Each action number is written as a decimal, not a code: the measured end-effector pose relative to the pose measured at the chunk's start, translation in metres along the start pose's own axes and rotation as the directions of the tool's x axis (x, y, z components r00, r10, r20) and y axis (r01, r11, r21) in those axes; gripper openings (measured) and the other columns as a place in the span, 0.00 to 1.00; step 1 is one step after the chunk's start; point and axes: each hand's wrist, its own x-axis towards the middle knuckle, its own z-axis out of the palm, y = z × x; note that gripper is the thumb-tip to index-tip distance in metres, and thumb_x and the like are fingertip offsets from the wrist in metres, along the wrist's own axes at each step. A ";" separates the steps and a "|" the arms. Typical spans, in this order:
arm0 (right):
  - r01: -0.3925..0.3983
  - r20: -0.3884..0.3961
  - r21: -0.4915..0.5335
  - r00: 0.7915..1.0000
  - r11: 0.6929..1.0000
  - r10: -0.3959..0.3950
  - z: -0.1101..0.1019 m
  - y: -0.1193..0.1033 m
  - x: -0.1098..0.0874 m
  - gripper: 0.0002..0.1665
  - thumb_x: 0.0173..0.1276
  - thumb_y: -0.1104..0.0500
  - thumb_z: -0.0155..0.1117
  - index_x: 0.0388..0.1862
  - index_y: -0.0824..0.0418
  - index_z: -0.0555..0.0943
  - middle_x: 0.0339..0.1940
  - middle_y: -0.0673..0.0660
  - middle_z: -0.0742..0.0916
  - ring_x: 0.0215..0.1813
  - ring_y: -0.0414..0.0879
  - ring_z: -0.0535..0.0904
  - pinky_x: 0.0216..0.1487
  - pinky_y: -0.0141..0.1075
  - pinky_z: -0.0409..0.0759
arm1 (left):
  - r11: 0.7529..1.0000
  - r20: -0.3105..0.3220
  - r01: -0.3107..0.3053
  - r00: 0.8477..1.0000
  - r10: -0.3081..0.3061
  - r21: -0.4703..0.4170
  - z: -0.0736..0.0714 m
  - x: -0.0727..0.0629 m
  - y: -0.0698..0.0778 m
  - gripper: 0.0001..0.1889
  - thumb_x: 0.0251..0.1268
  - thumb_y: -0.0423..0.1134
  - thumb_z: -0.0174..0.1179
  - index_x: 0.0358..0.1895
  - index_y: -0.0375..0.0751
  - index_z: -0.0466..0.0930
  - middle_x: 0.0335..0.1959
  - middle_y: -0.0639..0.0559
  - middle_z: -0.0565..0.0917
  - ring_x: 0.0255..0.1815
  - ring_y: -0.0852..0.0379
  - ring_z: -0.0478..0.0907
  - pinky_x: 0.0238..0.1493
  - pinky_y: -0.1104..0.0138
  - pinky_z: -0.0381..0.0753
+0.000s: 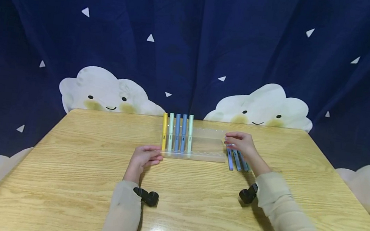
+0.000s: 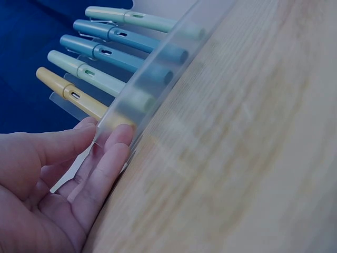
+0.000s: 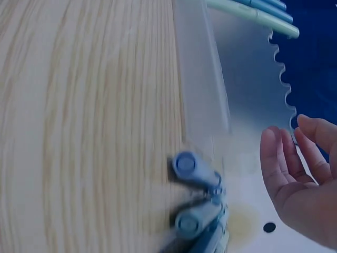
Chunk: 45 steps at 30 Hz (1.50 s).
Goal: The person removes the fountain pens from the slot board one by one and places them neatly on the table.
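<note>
A clear pen rack (image 1: 205, 156) with a notched back edge stands on the table. Its left part holds a yellow pen (image 1: 164, 132), a mint pen (image 1: 170, 133), two blue pens (image 2: 108, 57) and another mint pen (image 2: 131, 18), side by side. My left hand (image 1: 146, 157) grips the rack's front left corner between thumb and fingers. At the back right corner, my right hand (image 3: 308, 163) pinches the notched edge with its fingertips. Beneath the right hand, several bluish pens (image 1: 236, 160) lie on the table next to the rack's right end.
The wooden table (image 1: 189, 200) extends in front of the rack and to both sides. Behind it hangs a dark blue curtain (image 1: 192, 47) with white clouds and triangles. A black wrist camera (image 1: 149, 198) is strapped to the left wrist, another camera (image 1: 248, 194) to the right.
</note>
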 end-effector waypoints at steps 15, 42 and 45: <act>0.016 0.046 0.076 0.999 0.997 -0.020 0.041 -0.002 0.004 0.16 0.61 0.72 0.55 0.46 0.83 0.71 0.36 0.59 0.81 0.32 0.42 0.81 0.44 0.44 0.79 | 1.000 -0.003 0.006 1.000 -0.006 0.009 0.001 0.000 0.001 0.14 0.58 0.23 0.54 0.48 0.24 0.74 0.29 0.41 0.82 0.24 0.57 0.81 0.29 0.68 0.82; 0.056 0.161 0.046 0.985 0.997 -0.063 0.095 -0.003 0.013 0.19 0.63 0.69 0.56 0.51 0.78 0.71 0.51 0.69 0.77 0.46 0.51 0.77 0.53 0.48 0.72 | 1.000 -0.004 0.010 1.000 -0.010 -0.006 -0.001 0.002 0.000 0.13 0.59 0.24 0.54 0.48 0.24 0.74 0.24 0.44 0.82 0.22 0.57 0.80 0.26 0.69 0.82; 0.053 0.171 0.056 0.983 0.997 -0.062 0.098 -0.004 0.013 0.20 0.62 0.70 0.55 0.52 0.78 0.70 0.52 0.70 0.76 0.50 0.55 0.75 0.53 0.47 0.73 | 1.000 -0.010 0.013 1.000 -0.013 -0.010 -0.001 0.003 -0.001 0.13 0.58 0.24 0.55 0.47 0.24 0.74 0.26 0.42 0.82 0.22 0.57 0.80 0.26 0.69 0.82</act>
